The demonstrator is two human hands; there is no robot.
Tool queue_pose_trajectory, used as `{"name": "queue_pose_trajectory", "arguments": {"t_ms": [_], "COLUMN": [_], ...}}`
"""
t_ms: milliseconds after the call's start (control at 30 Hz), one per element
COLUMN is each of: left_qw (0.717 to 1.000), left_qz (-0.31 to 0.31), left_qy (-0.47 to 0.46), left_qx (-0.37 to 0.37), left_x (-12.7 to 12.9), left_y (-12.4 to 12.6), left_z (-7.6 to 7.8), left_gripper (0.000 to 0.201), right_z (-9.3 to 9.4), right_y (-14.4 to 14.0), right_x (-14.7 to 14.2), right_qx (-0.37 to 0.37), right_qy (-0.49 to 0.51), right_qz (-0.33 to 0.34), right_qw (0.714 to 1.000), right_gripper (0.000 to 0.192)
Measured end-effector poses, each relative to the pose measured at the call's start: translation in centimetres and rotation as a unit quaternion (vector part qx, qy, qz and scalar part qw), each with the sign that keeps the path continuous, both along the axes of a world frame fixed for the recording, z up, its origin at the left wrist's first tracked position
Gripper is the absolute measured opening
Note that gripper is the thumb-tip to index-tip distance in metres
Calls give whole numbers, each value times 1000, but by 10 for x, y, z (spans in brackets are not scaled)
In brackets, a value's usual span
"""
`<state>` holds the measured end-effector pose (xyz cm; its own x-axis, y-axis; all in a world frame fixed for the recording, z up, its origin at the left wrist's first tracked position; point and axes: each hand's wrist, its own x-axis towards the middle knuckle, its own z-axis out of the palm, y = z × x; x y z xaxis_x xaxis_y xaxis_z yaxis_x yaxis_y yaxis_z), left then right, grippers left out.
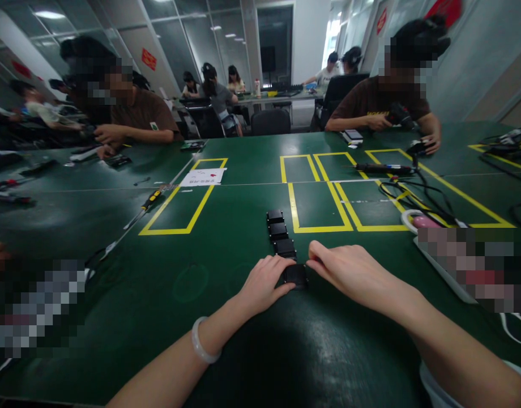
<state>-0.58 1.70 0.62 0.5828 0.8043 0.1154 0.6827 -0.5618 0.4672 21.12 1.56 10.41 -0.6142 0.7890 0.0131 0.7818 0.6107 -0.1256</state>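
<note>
Hands [263, 281] [347, 269], black block [296, 275] between.

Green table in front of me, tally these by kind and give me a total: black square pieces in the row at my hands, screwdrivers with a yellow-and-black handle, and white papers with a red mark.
Black square pieces: 4
Yellow-and-black screwdriver: 1
White paper with a red mark: 1
Total: 6

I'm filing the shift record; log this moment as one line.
left hand: holding nearest black block; right hand: curled by its right edge; other black blocks: lined up beyond
</note>
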Motion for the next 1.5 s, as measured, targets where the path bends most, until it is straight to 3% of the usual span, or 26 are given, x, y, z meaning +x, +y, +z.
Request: {"name": "queue_pose_trajectory", "arguments": {"t_ms": [233, 533, 700, 900, 1133, 1333, 1500], "left_qw": [1000, 1000, 1000, 1000, 1000, 1000, 1000], "left_qz": [-1, -1, 1, -2, -2, 1, -1], "left_qy": [-4, 4, 5, 5, -7, 0, 0], "left_qx": [-2, 1, 1, 1, -1, -5, -4], "left_x": [0, -1, -1, -2, -1, -1, -1], "left_y": [0, 0, 0, 0, 0, 0, 0], "left_z": [1, 2, 1, 1, 2, 2, 1], "left_gripper": [37, 36, 36, 37, 37, 37, 37], "right_z": [1, 6, 6, 6, 8, 4, 4], "right_y": [1, -1, -4, -3, -7, -4, -5], "right_x": [2, 0, 0, -3, 0, -1, 0], "right_qx": [5, 11, 6, -4, -25, -14, -21], "right_qy": [21, -62, 5, -29, 40, 0, 34], "right_qz": [-2, -8, 22, 11, 33, 29, 33], "right_qw": [1000, 998, 1000, 999, 998, 999, 999], "right_gripper": [6, 24, 8, 20, 9, 15, 5]}}
